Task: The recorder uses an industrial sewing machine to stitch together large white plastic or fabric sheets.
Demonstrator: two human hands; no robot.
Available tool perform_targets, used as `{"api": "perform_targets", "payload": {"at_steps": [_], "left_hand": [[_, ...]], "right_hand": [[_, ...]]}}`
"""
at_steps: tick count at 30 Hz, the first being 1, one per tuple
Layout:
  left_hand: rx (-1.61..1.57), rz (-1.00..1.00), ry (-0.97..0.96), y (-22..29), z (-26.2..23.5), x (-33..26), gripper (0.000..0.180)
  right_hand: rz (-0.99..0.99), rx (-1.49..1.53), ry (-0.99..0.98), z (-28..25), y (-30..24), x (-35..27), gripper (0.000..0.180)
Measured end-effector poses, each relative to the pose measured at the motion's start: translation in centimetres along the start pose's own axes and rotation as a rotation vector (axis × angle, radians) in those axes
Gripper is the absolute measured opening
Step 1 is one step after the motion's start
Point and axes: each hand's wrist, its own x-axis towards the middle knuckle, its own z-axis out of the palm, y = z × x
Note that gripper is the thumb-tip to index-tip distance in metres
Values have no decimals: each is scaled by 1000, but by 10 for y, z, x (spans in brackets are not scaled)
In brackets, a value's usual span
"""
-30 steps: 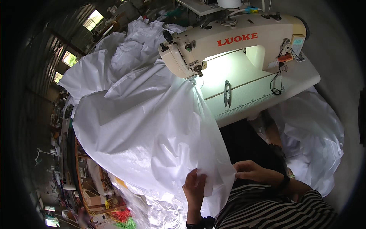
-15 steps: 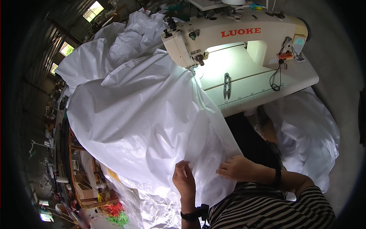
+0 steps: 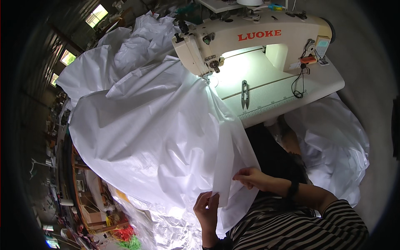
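A big white woven sheet [image 3: 141, 129] drapes from the cream sewing machine [image 3: 250, 39] down over my lap. Its folded edge strip [image 3: 225, 162] runs from the needle area toward me. My left hand [image 3: 207, 208] pinches the near end of that strip from below. My right hand [image 3: 252, 178] holds the strip's right edge a little higher up, fingers pressed on the fabric. Both hands are close together at the lower middle.
Small thread snips [image 3: 245, 95] lie on the lit white machine table [image 3: 287, 89]. More white fabric [image 3: 333, 141] is heaped at the right below the table edge. A cluttered workshop floor with shelves and coloured scraps [image 3: 125, 235] lies at the left.
The folded edge strip has been pulled up and straightened between my hands. My left hand shifted right onto the strip's end, and my right hand stays on the edge.
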Motion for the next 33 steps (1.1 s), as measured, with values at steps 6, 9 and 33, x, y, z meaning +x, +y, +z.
{"api": "perform_targets", "payload": {"at_steps": [6, 9, 33], "left_hand": [[257, 199, -25, 51, -8, -21, 11], [30, 76, -244, 49, 1, -28, 13], [62, 225, -230, 36, 30, -37, 8]], "right_hand": [[-564, -653, -57, 45, -46, -89, 16], [-884, -905, 48, 61, -60, -94, 11], [-1032, -1404, 102, 59, -44, -127, 28]]}}
